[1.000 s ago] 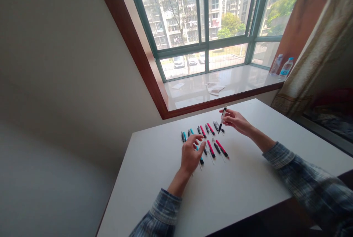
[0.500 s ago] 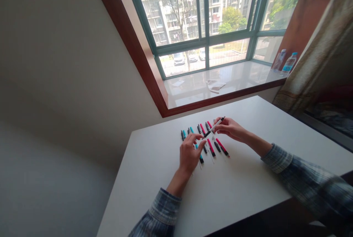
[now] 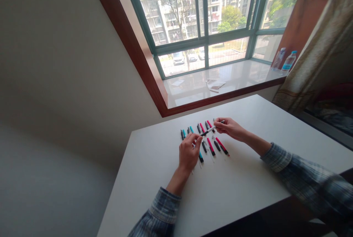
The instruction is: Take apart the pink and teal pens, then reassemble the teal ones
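My right hand (image 3: 230,128) pinches a slim white-and-black pen (image 3: 211,130) between thumb and fingers, and the pen lies almost level above the table. My left hand (image 3: 189,152) hovers over the pens, its fingertips at the pen's black end. Whether those fingers grip it, I cannot tell. Below lie two loose rows of markers, with a teal-banded one (image 3: 200,157) under my left hand and pink-banded ones (image 3: 222,146) to the right. My left hand hides part of the rows.
The pens lie on a white table (image 3: 234,193) below a white window sill (image 3: 220,89). A crumpled white cloth (image 3: 216,85) and two plastic bottles (image 3: 288,62) stand on the sill. A patterned curtain (image 3: 309,71) hangs at the right.
The pen has swung from near upright to almost level. My right hand has moved left, and my left fingers have closed in on the pen's end.
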{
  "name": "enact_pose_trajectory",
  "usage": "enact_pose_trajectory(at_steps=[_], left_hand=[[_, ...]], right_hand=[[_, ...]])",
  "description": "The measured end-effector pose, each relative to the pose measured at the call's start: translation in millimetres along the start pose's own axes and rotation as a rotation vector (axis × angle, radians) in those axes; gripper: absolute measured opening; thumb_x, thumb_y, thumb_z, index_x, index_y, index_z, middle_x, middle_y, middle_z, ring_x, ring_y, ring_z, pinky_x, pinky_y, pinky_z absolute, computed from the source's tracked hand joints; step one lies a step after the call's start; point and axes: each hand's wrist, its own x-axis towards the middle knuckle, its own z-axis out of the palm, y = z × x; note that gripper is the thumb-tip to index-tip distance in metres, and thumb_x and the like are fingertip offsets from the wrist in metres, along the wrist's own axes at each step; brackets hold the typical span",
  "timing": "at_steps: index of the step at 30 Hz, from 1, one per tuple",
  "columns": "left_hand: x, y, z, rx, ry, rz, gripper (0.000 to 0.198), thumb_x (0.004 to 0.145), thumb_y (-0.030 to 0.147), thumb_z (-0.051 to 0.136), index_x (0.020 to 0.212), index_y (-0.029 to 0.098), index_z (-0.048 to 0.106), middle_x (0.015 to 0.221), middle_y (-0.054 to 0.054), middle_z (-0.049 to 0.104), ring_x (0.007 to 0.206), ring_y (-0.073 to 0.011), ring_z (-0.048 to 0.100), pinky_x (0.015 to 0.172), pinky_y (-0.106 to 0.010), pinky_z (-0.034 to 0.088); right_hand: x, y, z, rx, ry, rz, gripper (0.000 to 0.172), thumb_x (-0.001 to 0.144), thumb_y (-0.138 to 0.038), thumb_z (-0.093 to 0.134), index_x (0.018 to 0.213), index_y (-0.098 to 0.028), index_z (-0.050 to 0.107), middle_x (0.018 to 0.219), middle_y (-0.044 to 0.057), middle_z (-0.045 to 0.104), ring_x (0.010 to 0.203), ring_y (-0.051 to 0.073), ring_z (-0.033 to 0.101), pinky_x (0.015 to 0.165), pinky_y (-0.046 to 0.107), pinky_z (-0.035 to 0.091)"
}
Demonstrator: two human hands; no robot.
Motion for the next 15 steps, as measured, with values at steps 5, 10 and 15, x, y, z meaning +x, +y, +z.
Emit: enact_pose_trajectory(at_steps=[5,10,15], left_hand=[[-0.5,0.1,-0.1,-0.032,-0.011,-0.033,0.039,0.103,0.050,0.045,0.081,0.022,0.061,0.074,0.000,0.063,0.068,-0.0162,0.056,0.063,-0.026,0.040],[-0.2,-0.2,1.2,-0.137,-0.042,-0.101,0.046,0.104,0.052,0.040,0.071,0.021,0.050,0.064,0.003,0.054,0.058,-0.0134,0.048,0.058,-0.024,0.035],[0.9,-2.8,3.4,-0.290,-0.012,-0.170,0.053,0.103,0.057,0.038,0.066,0.020,0.048,0.060,0.003,0.048,0.054,-0.0119,0.040,0.055,-0.025,0.032]], right_hand=[[1.0,-0.6,-2.1,-0.103,0.019,-0.070,0.041,0.081,-0.055,0.080,0.083,-0.017,0.067,0.070,0.000,0.059,0.063,0.013,0.047,0.059,0.028,0.037],[-0.4,-0.3,-2.7,-0.189,-0.011,-0.119,0.039,0.083,-0.054,0.079,0.086,-0.017,0.067,0.074,0.001,0.062,0.065,0.013,0.047,0.060,0.027,0.038],[-0.5,1.4,-1.2,-0.221,-0.077,-0.119,0.036,0.082,-0.049,0.082,0.084,-0.017,0.065,0.075,0.000,0.063,0.067,0.013,0.052,0.062,0.026,0.041]])
